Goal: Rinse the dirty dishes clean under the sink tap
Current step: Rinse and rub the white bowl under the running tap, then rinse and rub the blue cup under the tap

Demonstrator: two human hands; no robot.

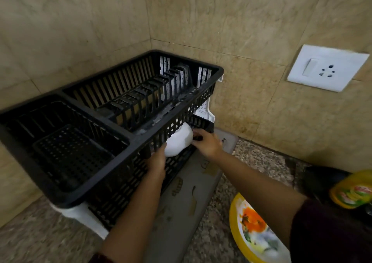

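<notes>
while the white rounded bowl (179, 142) lies tipped on its side at the open front of the lower tier of the black slatted plastic dish rack (112, 109), both hands are on it. the right hand (207, 143) grips the bowl's right edge, fingers curled round the rim. the left hand (156, 162) reaches up from below and touches the bowl's lower left side; its fingertips are hidden by the bowl and the rack's bars, so whether they curl or lie flat cannot be told. the rack stands in the corner of the beige tiled wall (80, 21) on a grey flat drain tray (187, 198), which lies on the speckled stone table (259, 162). at the lower right, partly behind the right forearm, shows a yellow-rimmed round plate (251, 228) smeared with orange and green food, and near it a blurred yellow plastic bottle (352, 192) with a printed label. a white switch and socket plate (326, 69) is fixed to the wall, right of the rack.
</notes>
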